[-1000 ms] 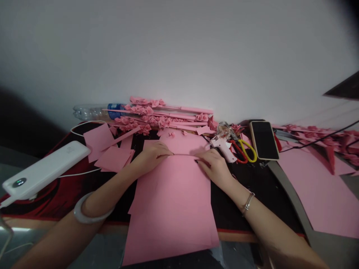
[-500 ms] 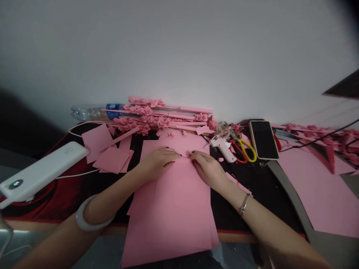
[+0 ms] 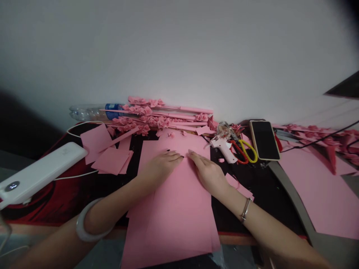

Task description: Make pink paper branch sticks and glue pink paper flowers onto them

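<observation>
My left hand [image 3: 162, 167] and my right hand [image 3: 209, 172] rest palm down with fingertips almost meeting over large pink paper sheets [image 3: 179, 220]. Between them runs a thin piece of pink paper [image 3: 185, 156], mostly hidden under the fingers, which press on it from both sides. The big sheets overlap in a loose stack and hang past the desk's front edge. Just beyond my fingers sit two small pink paper flowers, one of them a curled blossom [image 3: 171, 135].
Pink paper flower stems [image 3: 168, 121] lie along the wall beside a plastic bottle [image 3: 89, 112]. To the right are a glue gun [image 3: 226, 149], scissors [image 3: 251, 151] and a phone [image 3: 265, 140]. Leftward are paper squares [image 3: 110, 160] and a white cylindrical device [image 3: 45, 170] with a cable.
Both hands have shifted slightly; my right fingertips moved a little left, closer to my left ones. The thin paper between them shows less. The view has tilted slightly.
</observation>
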Available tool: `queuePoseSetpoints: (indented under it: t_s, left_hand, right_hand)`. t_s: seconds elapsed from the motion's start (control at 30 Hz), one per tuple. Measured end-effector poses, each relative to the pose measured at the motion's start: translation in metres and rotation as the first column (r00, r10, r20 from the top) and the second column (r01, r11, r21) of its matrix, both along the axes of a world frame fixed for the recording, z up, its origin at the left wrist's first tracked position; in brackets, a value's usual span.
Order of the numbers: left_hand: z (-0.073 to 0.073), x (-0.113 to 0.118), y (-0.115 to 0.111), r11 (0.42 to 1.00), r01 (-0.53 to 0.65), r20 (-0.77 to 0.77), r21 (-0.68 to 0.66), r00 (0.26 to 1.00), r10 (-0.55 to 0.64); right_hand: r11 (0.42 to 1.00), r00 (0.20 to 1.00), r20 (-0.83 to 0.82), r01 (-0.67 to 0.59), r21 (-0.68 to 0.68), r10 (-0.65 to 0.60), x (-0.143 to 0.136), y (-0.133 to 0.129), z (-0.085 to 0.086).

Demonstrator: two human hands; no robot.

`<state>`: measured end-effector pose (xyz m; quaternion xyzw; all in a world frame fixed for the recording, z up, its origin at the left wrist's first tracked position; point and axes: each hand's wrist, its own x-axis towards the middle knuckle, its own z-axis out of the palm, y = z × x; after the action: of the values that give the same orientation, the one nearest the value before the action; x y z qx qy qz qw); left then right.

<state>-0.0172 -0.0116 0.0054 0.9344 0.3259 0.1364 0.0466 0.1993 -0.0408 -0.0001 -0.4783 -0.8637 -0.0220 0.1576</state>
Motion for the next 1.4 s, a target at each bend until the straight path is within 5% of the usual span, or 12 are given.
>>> queuePoseSetpoints:
  t_s: [0.6,1.0,1.4]
  left_hand:
    - [-0.008,0.009,-0.016,0.990,-0.140,-0.209,-0.016,0.969,0.134]
    - [-0.002,0.016,-0.039,0.973,-0.190,-0.299,0.133,0.928,0.222]
    - [0.000,0.019,-0.041,0.977,-0.203,-0.314,0.071,0.925,0.215]
  right_hand:
    - [0.992,0.981,0.162,-0.117,0.053,0.107,-0.002,-0.005,0.004]
    - [0.997,0.990,0.127,-0.063,-0.041,0.068,-0.009,-0.013,0.004]
    - [0.995,0.991,0.099,-0.080,-0.061,0.086,-0.009,-0.014,0.004]
